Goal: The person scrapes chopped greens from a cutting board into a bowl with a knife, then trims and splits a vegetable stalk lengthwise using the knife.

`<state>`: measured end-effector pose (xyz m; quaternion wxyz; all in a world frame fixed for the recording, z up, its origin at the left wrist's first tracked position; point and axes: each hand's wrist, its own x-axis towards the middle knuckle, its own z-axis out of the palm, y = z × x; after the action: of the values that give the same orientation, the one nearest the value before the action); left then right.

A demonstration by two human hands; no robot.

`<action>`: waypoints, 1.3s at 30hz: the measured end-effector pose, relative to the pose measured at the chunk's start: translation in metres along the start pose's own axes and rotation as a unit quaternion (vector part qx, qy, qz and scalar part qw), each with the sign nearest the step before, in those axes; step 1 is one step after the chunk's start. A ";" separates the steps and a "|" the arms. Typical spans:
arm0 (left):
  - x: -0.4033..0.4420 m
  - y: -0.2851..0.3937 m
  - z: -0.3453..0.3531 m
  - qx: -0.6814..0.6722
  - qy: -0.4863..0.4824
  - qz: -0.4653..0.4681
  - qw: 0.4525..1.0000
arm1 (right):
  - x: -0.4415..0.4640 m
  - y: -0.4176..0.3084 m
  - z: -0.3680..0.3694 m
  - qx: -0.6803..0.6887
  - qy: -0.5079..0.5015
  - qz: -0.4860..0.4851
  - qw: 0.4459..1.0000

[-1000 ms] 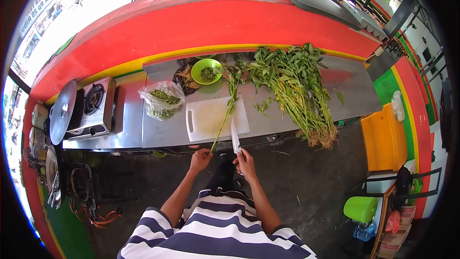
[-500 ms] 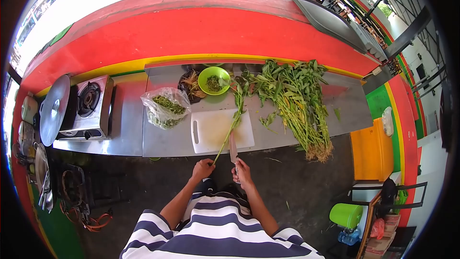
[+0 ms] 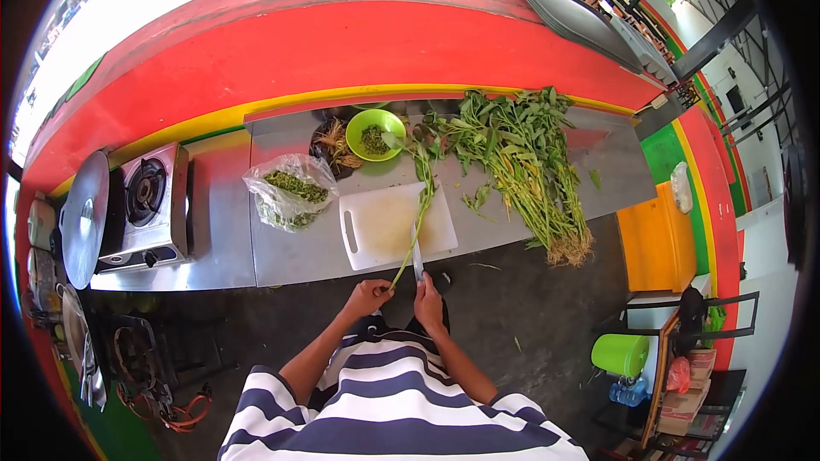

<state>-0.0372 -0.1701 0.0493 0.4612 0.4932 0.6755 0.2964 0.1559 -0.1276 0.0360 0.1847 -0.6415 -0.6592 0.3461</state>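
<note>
Closer together than half a second ago, the left hand (image 3: pixel 370 298) and right hand (image 3: pixel 429 303) now have the knife (image 3: pixel 418 262) nearer the stem (image 3: pixel 424 201), though the whole view has shifted a bit on my feed too. That stem slants over the cutting board (image 3: pixel 367 224), leafy top pointing away from the body; I can't tell whether it touches the board. Its bare lower end is pinched by the left hand just off the near edge of the table (image 3: pixel 219 205), a hold I'd say steadies it. Fingers of the right hand wrap the knife's handle, blade aimed away from the body alongside the stem. Beyond the board, the leafy top crowds the green bowl (image 3: pixel 353 131) of chopped greens, with a stringy brown bundle (image 3: pixel 340 150) beside that. Left of the board sits a plastic bag (image 3: pixel 263 197) holding more greens, handily close, I'd guess. To the right, a loose sprig (image 3: pixel 479 197) and a big heap of plants (image 3: pixel 530 172) take up room; farther left is the stove (image 3: pixel 175 205).
</note>
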 end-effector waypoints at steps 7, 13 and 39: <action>-0.005 0.007 -0.013 -0.249 -0.032 0.011 0.968 | 0.029 0.042 0.004 0.179 -0.107 0.036 0.977; -0.021 0.001 -0.029 -0.331 -0.080 -0.035 0.939 | 0.024 0.003 -0.035 0.322 -0.194 0.178 0.910; -0.037 0.000 -0.020 -0.132 -0.083 -0.104 0.982 | 0.036 -0.019 -0.037 0.286 -0.301 0.180 0.892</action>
<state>-0.0519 -0.2034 0.0697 0.6050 0.3780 0.6373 0.2914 0.1636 -0.0837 0.0673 0.0877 -0.5340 -0.4290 0.7233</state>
